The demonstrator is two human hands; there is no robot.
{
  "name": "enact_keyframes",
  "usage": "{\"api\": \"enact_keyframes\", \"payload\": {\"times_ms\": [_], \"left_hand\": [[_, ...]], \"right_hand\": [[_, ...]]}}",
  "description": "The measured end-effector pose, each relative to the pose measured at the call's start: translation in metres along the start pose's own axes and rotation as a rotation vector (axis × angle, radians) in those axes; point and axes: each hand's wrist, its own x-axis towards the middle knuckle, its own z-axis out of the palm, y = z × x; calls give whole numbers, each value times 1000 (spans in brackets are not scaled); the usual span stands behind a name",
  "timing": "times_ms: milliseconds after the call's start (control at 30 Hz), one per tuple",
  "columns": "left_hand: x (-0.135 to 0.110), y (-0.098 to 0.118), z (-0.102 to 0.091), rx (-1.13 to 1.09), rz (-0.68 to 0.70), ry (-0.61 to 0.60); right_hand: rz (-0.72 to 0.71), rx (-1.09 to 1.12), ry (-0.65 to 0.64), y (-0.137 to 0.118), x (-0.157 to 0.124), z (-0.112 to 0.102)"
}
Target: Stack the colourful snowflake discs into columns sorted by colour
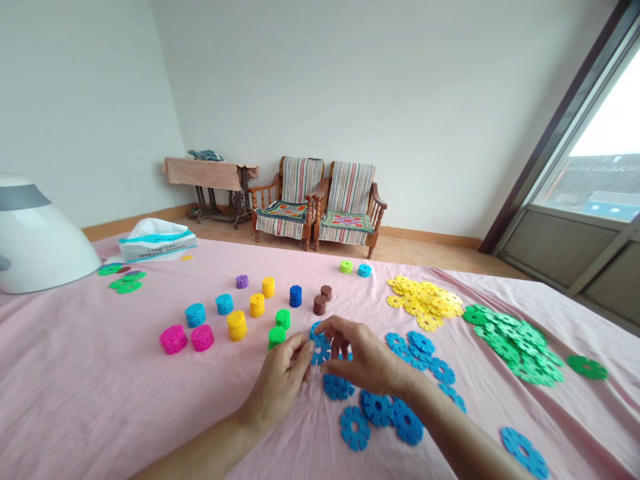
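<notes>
My left hand [280, 380] and my right hand [360, 357] meet over a pink bedsheet [100, 373], pinching a blue plastic snowflake disc [321, 348] between them. Their fingers hide part of it. Just below lies a loose blue disc [337, 387], and several more [377, 409] are scattered to the right. Short stacks of discs stand beyond my hands, the nearest being a green stack [277, 337]. A blue stack [295, 296] and a brown stack [319, 305] stand further back. Magenta [173, 339] and yellow stacks [237, 325] stand to the left.
A loose yellow pile [425, 301] and a green pile [520, 343] lie to the right on the sheet. A tissue pack [157, 241] and a white dome-shaped appliance [35, 237] sit at far left. Beyond the bed stand two wooden armchairs [320, 203].
</notes>
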Motion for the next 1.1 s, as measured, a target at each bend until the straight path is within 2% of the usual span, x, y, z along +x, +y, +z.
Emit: {"api": "enact_keyframes", "payload": {"times_ms": [267,433,500,600,767,1100], "left_hand": [[2,-3,-2,-124,-67,35],[-1,1,-1,-108,-88,116],[-2,3,-1,-91,-103,145],[-2,5,-1,-93,-125,174],[-1,2,0,-111,-128,159],[-1,-2,0,-129,-132,139]], "right_hand": [[-48,-49,73,-1,3,5],[135,-46,410,23,12,-1],[177,-52,465,34,16,-1],[191,-94,434,40,18,6],[218,-131,386,31,19,19],[221,-114,350,40,21,28]]}}
